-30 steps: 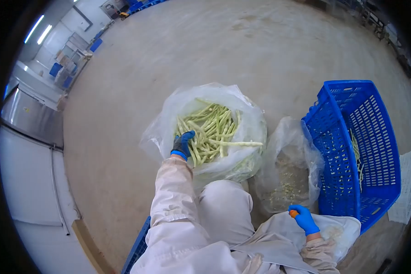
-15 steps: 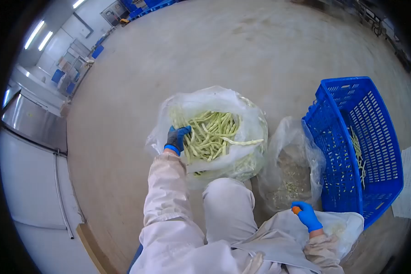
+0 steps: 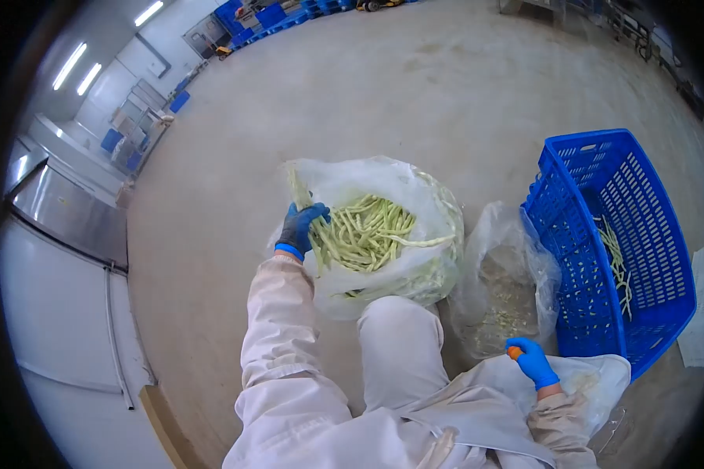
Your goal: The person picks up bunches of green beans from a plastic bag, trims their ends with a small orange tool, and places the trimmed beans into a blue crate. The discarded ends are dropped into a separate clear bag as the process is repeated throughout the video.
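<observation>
My left hand (image 3: 299,227), in a dark blue glove, is closed around a bunch of long green beans (image 3: 297,184) at the left side of a clear plastic bag (image 3: 344,172). The bunch sticks up above my fist and hangs below it. Many more green beans (image 3: 371,230) lie inside the open bag, with one pale pod across its right rim. My right hand (image 3: 536,364), in a light blue glove, is curled over my lap around a small orange object (image 3: 515,353). Most of that object is hidden in my fingers.
Right of the beans stands a second clear bag (image 3: 473,273) with small scraps (image 3: 504,319) at its bottom. A blue perforated crate (image 3: 575,266) beside it holds a few beans (image 3: 619,262). A steel-fronted unit and white wall (image 3: 55,305) run along the left.
My left hand has lifted slightly, and the bunch of green beans now stands up more clearly from the bag. My right hand keeps its grip. The view has shifted a little.
</observation>
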{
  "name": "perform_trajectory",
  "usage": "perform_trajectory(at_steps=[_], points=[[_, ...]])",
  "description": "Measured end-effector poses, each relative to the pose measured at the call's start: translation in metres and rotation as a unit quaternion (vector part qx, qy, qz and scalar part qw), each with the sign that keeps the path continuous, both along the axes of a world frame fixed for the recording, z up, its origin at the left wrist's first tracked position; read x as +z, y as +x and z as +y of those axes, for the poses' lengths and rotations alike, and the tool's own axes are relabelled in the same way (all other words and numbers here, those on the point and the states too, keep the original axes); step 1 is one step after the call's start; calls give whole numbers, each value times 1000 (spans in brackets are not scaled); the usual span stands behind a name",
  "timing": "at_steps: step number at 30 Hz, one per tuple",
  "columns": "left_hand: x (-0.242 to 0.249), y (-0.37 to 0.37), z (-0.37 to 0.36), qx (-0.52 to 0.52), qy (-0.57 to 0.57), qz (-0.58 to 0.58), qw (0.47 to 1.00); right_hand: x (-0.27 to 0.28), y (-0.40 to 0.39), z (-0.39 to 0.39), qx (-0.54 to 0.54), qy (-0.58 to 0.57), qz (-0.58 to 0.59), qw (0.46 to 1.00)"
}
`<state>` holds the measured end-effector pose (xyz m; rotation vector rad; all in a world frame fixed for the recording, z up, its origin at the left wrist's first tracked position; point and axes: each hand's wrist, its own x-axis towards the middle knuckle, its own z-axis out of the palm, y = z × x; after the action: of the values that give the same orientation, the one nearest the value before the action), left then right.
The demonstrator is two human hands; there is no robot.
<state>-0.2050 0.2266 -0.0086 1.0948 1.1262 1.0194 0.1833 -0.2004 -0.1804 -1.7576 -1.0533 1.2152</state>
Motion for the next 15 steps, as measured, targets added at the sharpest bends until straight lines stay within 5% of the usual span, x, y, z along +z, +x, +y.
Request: perform_trajectory(at_steps=[4,6,15], points=[[37,7,-7,40,12,-156,987,4,-2,-5,-19,10,-2,1000],[47,3,-5,-51,48,62,996,12,-3,-5,-16,12,-5,1000],[75,32,-23,-31,45,-167,984,20,0,-14,-49,53,5,997]])
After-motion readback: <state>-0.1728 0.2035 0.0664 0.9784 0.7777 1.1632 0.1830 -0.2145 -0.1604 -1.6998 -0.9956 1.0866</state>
